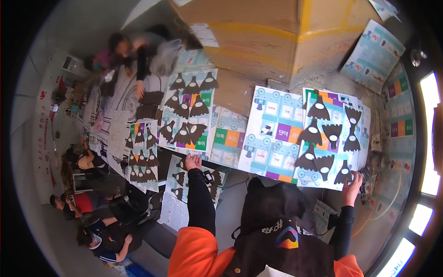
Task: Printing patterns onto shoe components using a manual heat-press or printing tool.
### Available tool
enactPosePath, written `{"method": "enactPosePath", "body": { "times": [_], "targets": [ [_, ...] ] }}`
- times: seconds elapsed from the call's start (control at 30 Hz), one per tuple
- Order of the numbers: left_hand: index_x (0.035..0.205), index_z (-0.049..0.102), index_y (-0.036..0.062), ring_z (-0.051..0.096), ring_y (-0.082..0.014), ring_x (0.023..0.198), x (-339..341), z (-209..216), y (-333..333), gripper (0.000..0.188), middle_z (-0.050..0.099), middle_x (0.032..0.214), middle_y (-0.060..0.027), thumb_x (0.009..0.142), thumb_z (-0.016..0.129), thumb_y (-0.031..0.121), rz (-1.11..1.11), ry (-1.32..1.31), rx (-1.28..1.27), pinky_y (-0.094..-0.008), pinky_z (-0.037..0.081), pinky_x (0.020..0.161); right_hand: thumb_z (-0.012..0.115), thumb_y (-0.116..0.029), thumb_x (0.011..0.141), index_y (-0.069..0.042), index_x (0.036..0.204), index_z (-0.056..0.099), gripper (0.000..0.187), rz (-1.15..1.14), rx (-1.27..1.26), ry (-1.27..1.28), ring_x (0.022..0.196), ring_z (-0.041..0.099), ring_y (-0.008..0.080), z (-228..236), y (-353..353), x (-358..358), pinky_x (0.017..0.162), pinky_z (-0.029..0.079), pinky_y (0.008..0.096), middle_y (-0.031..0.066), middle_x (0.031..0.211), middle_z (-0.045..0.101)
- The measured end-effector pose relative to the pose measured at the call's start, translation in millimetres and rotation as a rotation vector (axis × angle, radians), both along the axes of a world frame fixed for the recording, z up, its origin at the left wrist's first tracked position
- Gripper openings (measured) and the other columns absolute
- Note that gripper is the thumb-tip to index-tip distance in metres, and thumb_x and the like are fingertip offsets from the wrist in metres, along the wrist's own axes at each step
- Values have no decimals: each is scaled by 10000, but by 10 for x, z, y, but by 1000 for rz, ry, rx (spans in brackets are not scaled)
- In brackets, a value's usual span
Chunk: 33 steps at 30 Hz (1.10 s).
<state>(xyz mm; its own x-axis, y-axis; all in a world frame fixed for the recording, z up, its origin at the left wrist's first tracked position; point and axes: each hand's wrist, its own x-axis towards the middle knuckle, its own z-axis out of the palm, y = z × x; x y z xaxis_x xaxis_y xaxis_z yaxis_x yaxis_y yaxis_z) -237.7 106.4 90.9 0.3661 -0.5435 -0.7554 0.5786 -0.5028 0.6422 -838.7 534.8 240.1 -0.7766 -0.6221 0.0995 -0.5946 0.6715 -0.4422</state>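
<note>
My left hand (193, 161) rests flat, fingers spread, on a printed sheet with dark bat-shaped cutouts (182, 177) at the lower left of the table. My right hand (353, 181) touches the near edge of another printed sheet (332, 138), pinching a dark fan-shaped cutout (344, 173) at its lower corner. Several more dark cutouts lie in rows on that sheet. A blank colourful printed board (272, 134) lies between my two hands.
A large cardboard box (272, 32) stands at the far side. More sheets with dark cutouts (189, 111) lie to the left. One person (138, 51) leans over the far left; others (92, 217) sit low at the left. Bright windows (431, 134) at the right.
</note>
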Motion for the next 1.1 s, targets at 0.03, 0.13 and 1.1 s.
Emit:
{"method": "enactPosePath", "body": {
  "times": [0.03,0.13,1.1],
  "targets": [
    [1386,392,43,547,-235,1166,8,-47,-66,626,510,1350,-97,913,568,413,5,11,9,-383,403,1010,581,52,731,-32,1136,562,413,0,-12,-56,1167,482,375,45,-181,148,1023,381,449,174,1191,522],
    [1454,285,-28,554,-256,1155,-57,-97,-201,717,539,1289,-137,915,575,344,-128,61,-124,-386,418,1023,592,34,752,-31,1134,560,389,71,-13,-44,1165,490,371,173,-727,569,1008,392,441,173,1189,532],
    [1417,374,125,607,-198,1058,640,-793,-408,496,577,1267,-127,964,565,63,-372,186,-624,-290,500,883,575,-40,762,-61,1054,616,296,182,180,-266,1116,531,344,115,-1251,1391,984,440,410,151,1094,571]
  ]
}}
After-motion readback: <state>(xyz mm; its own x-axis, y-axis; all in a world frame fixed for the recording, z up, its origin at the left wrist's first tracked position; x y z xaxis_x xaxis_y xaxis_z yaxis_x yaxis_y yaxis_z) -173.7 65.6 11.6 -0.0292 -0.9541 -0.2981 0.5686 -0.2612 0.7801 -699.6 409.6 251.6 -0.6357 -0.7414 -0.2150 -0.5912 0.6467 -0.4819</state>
